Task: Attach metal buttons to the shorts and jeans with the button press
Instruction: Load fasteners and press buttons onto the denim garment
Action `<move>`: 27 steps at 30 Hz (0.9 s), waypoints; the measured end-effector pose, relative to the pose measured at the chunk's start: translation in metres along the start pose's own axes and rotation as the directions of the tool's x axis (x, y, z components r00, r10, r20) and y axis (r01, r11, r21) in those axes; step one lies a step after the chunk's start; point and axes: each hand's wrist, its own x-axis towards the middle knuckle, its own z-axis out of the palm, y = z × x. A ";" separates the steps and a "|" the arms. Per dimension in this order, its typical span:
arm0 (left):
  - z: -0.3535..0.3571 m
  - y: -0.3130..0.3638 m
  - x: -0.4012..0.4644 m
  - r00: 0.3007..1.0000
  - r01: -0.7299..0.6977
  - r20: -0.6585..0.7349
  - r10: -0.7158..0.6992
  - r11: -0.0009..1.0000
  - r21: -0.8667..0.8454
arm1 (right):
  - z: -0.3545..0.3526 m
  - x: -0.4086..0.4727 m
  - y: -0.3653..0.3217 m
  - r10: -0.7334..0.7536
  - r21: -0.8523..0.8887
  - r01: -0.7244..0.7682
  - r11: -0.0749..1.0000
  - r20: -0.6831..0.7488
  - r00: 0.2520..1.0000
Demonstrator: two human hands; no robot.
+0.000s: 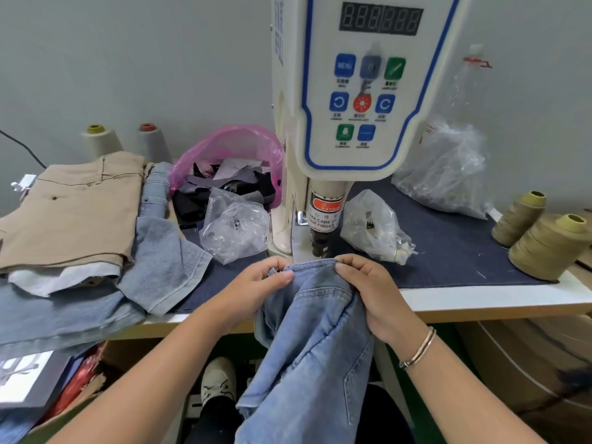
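While the jeans (pixel 307 331) hang over the tabletop (pixel 480 299) edge, their waistband lies just in front of the button press (pixel 323 200). Left hand (pixel 256 283) and right hand (pixel 368 286) both pinch this waistband. Beige shorts (pixel 67 213) lie folded far left.

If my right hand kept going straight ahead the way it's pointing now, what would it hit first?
Your right hand, pinching the jeans at the waistband, points up and left toward the button press. Most likely it would meet the dark punch head just beyond the waistband first, though depth is hard to judge in this view.
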 end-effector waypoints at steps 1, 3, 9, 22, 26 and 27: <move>-0.002 0.000 0.003 1.000 0.011 0.015 -0.011 1.000 -0.018 | 0.000 0.002 0.000 0.006 0.015 -0.006 1.000 -0.005 1.000; -0.003 -0.001 0.008 0.999 0.022 0.041 -0.020 0.998 -0.057 | 0.000 0.004 0.003 0.020 0.043 -0.019 0.999 -0.012 1.000; -0.005 -0.008 0.014 0.999 0.020 0.047 -0.013 0.989 -0.144 | -0.001 0.004 0.010 0.050 0.096 -0.047 0.994 -0.032 0.998; -0.006 -0.013 0.014 0.998 0.030 0.064 -0.019 0.984 -0.176 | -0.004 0.005 0.016 0.045 0.092 -0.041 0.995 -0.043 0.998; -0.006 -0.014 0.014 0.998 0.021 0.061 -0.010 0.984 -0.179 | -0.004 0.006 0.017 0.045 0.092 -0.041 0.995 -0.050 0.998; -0.006 -0.014 0.014 0.998 0.018 0.059 -0.008 0.985 -0.173 | -0.004 0.006 0.017 0.043 0.094 -0.039 0.995 -0.048 0.998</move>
